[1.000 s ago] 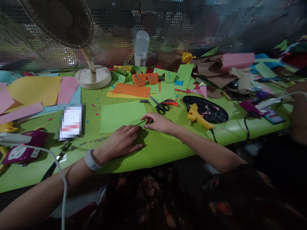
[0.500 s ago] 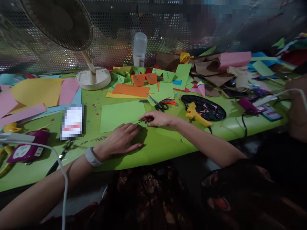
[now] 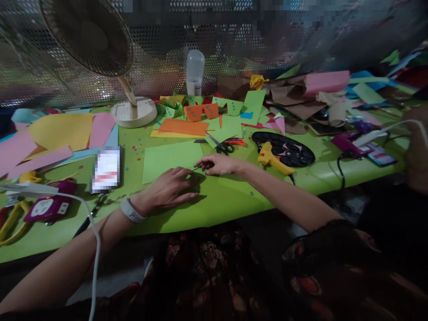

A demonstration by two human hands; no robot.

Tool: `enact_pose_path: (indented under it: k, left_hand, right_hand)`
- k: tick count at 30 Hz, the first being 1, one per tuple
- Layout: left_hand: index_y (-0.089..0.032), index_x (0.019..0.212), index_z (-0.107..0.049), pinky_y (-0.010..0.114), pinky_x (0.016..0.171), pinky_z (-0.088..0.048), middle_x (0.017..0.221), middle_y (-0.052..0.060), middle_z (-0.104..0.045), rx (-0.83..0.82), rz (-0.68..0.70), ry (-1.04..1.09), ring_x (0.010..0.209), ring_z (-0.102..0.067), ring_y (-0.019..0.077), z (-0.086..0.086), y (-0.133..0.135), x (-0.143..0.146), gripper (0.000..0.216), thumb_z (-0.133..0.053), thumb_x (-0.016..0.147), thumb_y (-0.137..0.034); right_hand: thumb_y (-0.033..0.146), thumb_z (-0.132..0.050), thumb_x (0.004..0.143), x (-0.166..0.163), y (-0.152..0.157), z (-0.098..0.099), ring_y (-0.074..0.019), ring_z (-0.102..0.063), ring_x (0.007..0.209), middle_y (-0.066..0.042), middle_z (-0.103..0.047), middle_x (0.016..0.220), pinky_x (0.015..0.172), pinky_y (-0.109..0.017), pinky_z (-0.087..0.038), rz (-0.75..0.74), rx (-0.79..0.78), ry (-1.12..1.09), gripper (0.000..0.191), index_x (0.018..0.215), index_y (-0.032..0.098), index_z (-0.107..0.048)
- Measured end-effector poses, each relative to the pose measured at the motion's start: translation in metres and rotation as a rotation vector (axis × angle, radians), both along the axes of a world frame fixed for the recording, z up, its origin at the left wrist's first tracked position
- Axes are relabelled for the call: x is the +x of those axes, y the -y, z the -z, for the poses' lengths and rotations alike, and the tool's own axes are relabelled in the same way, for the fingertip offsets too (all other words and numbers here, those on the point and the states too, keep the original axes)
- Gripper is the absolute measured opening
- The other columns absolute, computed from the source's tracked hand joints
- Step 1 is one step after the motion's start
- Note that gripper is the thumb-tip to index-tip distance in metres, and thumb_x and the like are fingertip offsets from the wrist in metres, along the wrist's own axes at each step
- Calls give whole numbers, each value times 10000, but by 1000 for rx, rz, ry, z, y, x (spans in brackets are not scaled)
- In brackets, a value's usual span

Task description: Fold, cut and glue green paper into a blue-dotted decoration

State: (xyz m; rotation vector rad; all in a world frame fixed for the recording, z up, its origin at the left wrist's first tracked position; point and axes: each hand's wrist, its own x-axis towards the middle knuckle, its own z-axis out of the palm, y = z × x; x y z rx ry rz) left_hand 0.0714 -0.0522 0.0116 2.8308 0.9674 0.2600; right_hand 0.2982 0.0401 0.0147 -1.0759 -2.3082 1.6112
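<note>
My left hand lies flat, fingers stretched and thumb apart, over the lower edge of a light green paper sheet. My right hand rests at the sheet's lower right corner, thumb and forefinger pinched on a thin, dark, stick-like thing. The far end of that thing reaches toward my left fingertips; its exact kind is too small to make out. Just beyond my right hand lie black-handled scissors. To the right, a yellow glue gun leans on a black oval tray.
Cut paper glasses in orange and green stand behind the sheet. At left are a fan, a phone, coloured papers and a purple charger. A white cable hangs over my left forearm. Another person's arm is at the right.
The view has shifted a little, so things at the left appear further right. Both hands keep nearly the same place and pose on the sheet.
</note>
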Motion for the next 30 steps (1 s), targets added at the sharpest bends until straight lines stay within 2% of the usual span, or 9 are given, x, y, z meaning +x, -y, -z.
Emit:
enact_pose_path:
  k: [6,9,13,16,21,25,28,30]
  left_hand:
    - [-214,1393,-539,448,1019,-454,1345,141,-569,-54,16,67,1188,-554,276,2,2,-10,466,-494,979,-424]
    - [-203,1386,-548,454,1028,-453,1351,149,-571,-44,22,74,1205,-553,285,4,3,-12,463,-504,976,-413]
    - [-185,1375,-554,461,1037,-449,1366,160,-562,-42,35,67,1222,-545,287,3,3,-12,455,-504,978,-401]
    - [-190,1370,-557,473,1035,-452,1369,163,-562,-54,41,65,1223,-547,288,1,4,-12,447,-502,978,-398]
    - [-187,1355,-570,478,1029,-462,1363,167,-574,-67,45,71,1223,-560,289,-1,4,-13,437,-507,975,-393]
    - [-196,1353,-573,469,1039,-467,1385,164,-572,-76,69,110,1249,-559,284,1,3,-16,426,-523,966,-367]
    - [-188,1328,-594,469,1026,-485,1388,170,-573,-73,84,143,1244,-573,283,3,3,-20,411,-542,952,-347]
    - [-188,1326,-594,473,1018,-494,1395,171,-570,-67,89,157,1242,-577,283,4,2,-22,417,-554,939,-339]
  right_hand:
    - [-30,-599,717,0,0,-8,-163,-606,900,-88,-666,1012,805,-293,-507,3,-12,44,505,1189,134,-669]
    - [96,-691,743,-4,4,-5,-167,-607,867,-82,-658,997,769,-299,-503,46,16,74,429,1168,141,-660]
    - [247,-803,687,-10,9,4,-168,-603,804,-51,-642,939,696,-303,-488,126,101,111,510,1163,166,-639]
    - [212,-813,671,-12,10,6,-171,-602,813,-47,-633,935,700,-298,-480,124,116,118,507,1147,170,-644]
    - [65,-734,691,-11,3,-1,-154,-588,780,-46,-619,896,683,-283,-491,96,-1,110,453,1129,143,-648]
    - [-19,-638,668,-6,-2,-8,-170,-607,864,-61,-645,942,747,-298,-519,50,-68,59,465,1093,162,-680]
    - [-24,-592,685,-6,-1,-11,-177,-614,881,-71,-660,960,777,-319,-523,54,-54,70,444,1075,165,-686]
    - [30,-636,729,-8,1,-10,-177,-615,867,-74,-657,956,789,-328,-521,67,-27,91,367,1072,154,-674]
